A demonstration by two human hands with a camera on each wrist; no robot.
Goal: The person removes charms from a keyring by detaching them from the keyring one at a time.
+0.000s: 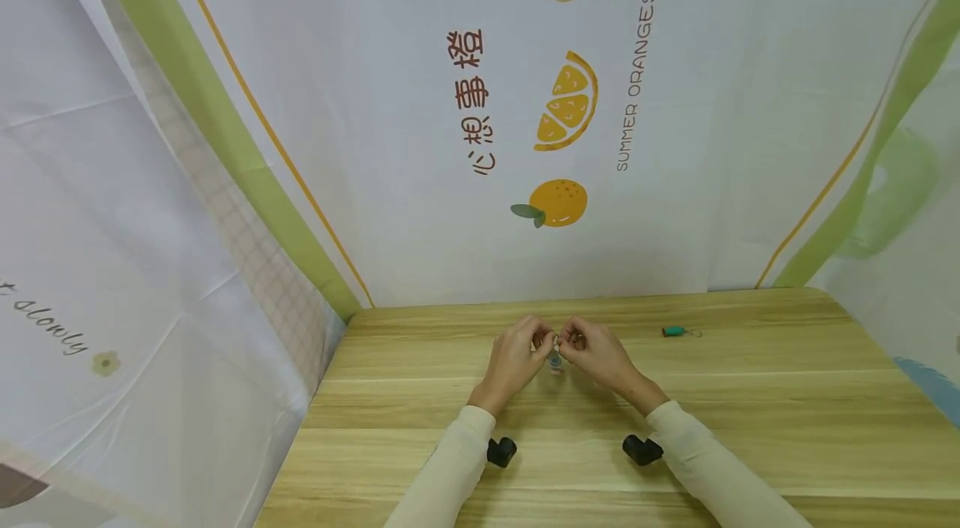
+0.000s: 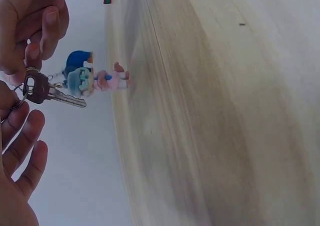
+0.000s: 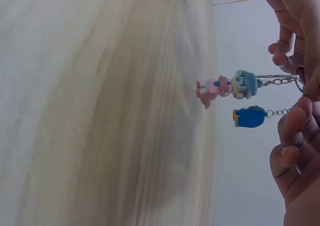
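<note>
My left hand [image 1: 513,357] pinches a metal key ring [image 2: 21,98]. From that ring hang a key [image 2: 37,88] with a brown head and a small figurine [image 3: 220,86] with a teal hat and pink clothes, on a short chain. Close against it, my right hand [image 1: 600,353] pinches the chain end of a blue keychain charm [image 3: 251,117] with orange at its bottom. The fingertips of both hands nearly meet at the ring. Both charms dangle above the wooden table [image 1: 390,403]. Fingers partly hide where the chain and the ring come together.
A green keychain [image 1: 673,331] with a metal ring lies on the table's far right. Two black pieces [image 1: 501,451] show beside the sleeves. Behind the table hangs a white cloth [image 1: 420,245] printed with oranges.
</note>
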